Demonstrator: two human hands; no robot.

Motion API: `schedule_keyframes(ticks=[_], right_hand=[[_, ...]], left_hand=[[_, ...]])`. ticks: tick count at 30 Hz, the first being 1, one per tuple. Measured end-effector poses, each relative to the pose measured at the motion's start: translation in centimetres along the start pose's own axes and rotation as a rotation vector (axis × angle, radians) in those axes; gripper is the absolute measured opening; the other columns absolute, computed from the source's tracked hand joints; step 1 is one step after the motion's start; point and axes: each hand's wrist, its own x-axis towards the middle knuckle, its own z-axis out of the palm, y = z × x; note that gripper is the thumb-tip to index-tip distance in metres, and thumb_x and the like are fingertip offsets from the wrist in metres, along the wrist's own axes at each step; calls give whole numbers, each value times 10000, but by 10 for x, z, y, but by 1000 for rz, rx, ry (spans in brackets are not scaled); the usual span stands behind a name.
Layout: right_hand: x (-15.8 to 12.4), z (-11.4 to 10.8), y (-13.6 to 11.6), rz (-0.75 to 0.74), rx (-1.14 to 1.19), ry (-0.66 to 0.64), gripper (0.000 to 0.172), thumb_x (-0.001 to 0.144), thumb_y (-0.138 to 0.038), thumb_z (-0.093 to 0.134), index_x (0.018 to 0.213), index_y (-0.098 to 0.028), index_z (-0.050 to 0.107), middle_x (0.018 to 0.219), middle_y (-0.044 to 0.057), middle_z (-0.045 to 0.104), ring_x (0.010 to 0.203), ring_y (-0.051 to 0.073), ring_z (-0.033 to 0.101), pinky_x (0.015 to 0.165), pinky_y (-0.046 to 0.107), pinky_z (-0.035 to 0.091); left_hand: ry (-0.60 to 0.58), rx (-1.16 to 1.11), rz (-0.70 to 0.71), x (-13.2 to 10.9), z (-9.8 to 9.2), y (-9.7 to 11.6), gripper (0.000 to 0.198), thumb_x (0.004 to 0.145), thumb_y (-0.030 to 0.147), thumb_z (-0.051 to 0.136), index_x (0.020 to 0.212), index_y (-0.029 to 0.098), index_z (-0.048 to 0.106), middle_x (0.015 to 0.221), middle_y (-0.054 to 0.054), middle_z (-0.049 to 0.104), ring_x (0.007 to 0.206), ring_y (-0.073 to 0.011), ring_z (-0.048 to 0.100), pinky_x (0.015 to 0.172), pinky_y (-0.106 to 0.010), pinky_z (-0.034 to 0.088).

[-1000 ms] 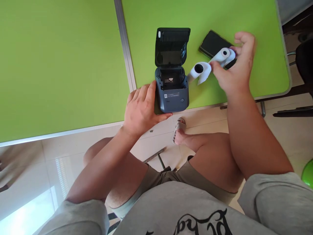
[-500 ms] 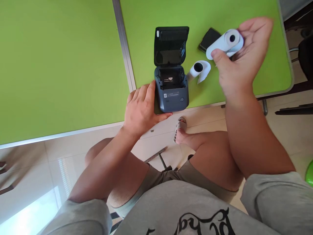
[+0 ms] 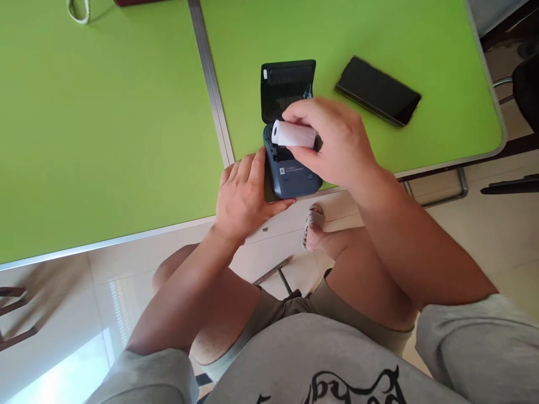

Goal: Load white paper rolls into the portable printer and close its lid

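A small dark blue-grey thermal printer (image 3: 295,182) sits at the table's front edge with its black lid (image 3: 287,84) raised. My left hand (image 3: 242,193) braces it, fingers along its left side and thumb along its front. Between the thumb and fingers of my right hand (image 3: 337,137) is a white paper roll (image 3: 295,134), lying crosswise over the printer's open compartment. The roll's hollow core faces left. Whether it touches the compartment floor, I cannot tell. My right hand covers the printer's right side and the table just beside it.
A black phone (image 3: 379,92) lies to the right on the green table (image 3: 126,129). A metal strip (image 3: 210,78) divides the tabletop. At the far left are a white cord loop (image 3: 80,12) and the edge of a dark red object (image 3: 138,1). A dark chair (image 3: 526,101) stands at right.
My right hand has brought the paper roll leftward from above the phone to over the printer. The phone now shows fully. The second roll beside the printer is out of sight.
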Motion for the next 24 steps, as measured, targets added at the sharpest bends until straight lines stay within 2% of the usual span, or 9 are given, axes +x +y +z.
schedule_keyframes(ticks=[6,13,19,24], right_hand=[[0,-4,2,50,6,6,198,819,-204,601,985,-312,615,1060,3,749,965,211,679,884,377,547],[6,3,11,11,28,-39,154,814,-178,588,890,-312,575,1001,-23,746,892,206,668,884,401,521],[8,8,18,-11,26,-35,140,812,-178,620,876,-302,608,942,-25,758,829,207,667,904,426,500],[7,2,17,-19,82,-51,97,833,-227,649,752,-278,636,939,1,755,1006,252,675,946,477,467]], left_hand=[[-2,-9,7,1,-2,1,1136,737,953,419,1498,110,404,1368,-221,593,1226,-378,582,1016,-491,448],[-18,17,2,1,-2,1,1215,732,975,348,1490,28,418,1349,-239,594,1203,-391,592,1004,-508,460],[-2,19,4,0,-1,0,1158,736,947,438,1489,67,416,1338,-229,602,1191,-384,599,999,-509,466],[-8,21,7,1,-2,1,1121,773,931,405,1492,70,412,1362,-229,597,1204,-381,599,998,-497,467]])
